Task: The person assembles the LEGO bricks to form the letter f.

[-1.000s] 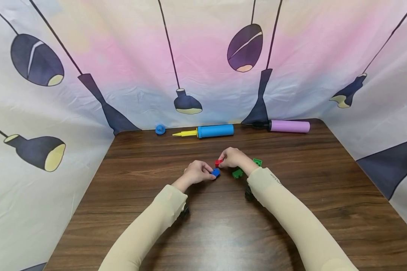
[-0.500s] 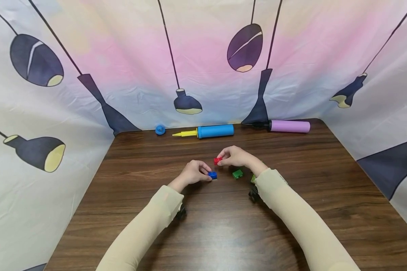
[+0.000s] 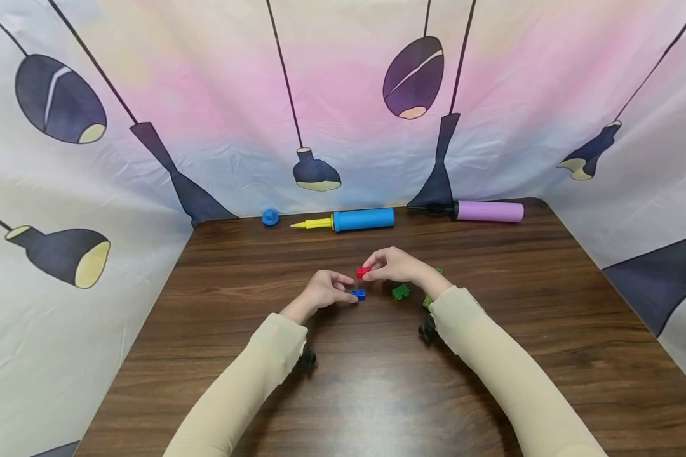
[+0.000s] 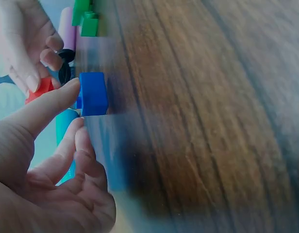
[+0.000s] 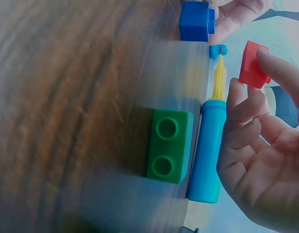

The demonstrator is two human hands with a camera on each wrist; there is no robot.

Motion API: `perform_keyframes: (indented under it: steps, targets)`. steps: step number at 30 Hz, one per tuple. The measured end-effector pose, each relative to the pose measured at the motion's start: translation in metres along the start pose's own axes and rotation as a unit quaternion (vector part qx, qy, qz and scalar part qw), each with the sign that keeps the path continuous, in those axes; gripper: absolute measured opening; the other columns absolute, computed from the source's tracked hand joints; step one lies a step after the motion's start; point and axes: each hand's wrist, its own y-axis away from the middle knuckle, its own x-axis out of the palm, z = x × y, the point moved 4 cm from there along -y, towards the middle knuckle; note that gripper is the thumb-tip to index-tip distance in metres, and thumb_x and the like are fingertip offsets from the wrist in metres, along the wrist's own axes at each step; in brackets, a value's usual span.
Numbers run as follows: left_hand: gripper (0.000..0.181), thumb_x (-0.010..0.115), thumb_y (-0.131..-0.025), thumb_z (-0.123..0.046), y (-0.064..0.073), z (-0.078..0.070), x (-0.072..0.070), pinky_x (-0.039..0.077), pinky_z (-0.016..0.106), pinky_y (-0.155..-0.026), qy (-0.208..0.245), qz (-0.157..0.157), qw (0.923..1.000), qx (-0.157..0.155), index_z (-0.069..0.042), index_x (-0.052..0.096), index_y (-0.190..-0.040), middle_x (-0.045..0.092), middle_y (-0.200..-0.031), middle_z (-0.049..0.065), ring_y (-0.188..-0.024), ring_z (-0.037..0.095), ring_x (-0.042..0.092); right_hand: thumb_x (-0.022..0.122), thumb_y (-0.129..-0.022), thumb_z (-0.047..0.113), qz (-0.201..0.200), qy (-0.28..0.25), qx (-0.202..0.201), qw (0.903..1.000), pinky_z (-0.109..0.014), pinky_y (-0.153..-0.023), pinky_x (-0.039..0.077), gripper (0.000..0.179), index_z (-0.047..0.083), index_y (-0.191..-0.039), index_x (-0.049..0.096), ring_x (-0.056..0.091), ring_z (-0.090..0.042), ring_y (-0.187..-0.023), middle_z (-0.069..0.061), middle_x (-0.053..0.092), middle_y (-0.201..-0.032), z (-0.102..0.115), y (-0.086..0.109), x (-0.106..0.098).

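Note:
A blue building block (image 3: 359,295) sits studs-up on the wooden table. My left hand (image 3: 320,290) is beside it, the thumb touching or very close to the block and the fingers lifted apart from it, as the left wrist view also shows. Just beyond, my right hand (image 3: 394,264) pinches a red building block (image 3: 362,272) between thumb and fingers, raised off the tabletop in the right wrist view. A green building block (image 3: 401,292) with two studs (image 5: 166,128) lies to the right of the blue one.
More green pieces (image 3: 427,301) are partly covered by the right forearm. Along the table's back edge (image 3: 234,223) lie a small round blue object (image 3: 270,217), a blue hand pump (image 3: 363,219) with a yellow nozzle and a purple pump (image 3: 489,211). Patterned cloth (image 3: 217,82) hangs behind.
The blue block has shifted slightly left and been straightened, and my left fingers have come off it. My right hand has brought the red block a little left, nearly above and behind the blue one.

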Motion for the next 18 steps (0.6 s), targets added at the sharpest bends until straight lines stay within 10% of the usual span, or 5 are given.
perform_keyframes:
  steps: [18]
  targets:
    - [0.021,0.084,-0.076,-0.012,-0.0051,0.0016,0.0006,0.041,0.023,-0.057,-0.025,-0.012,0.9996,0.006,-0.003,0.075,-0.092,0.064,-0.071,0.003,-0.065,0.013,0.051,0.076,-0.084,0.028,0.01,-0.02,0.023,0.9995,-0.031,-0.077,0.043,0.03,0.008,-0.106,0.069,0.054,-0.019,-0.086,-0.004,0.066,-0.095,0.0005,0.0009,0.01]
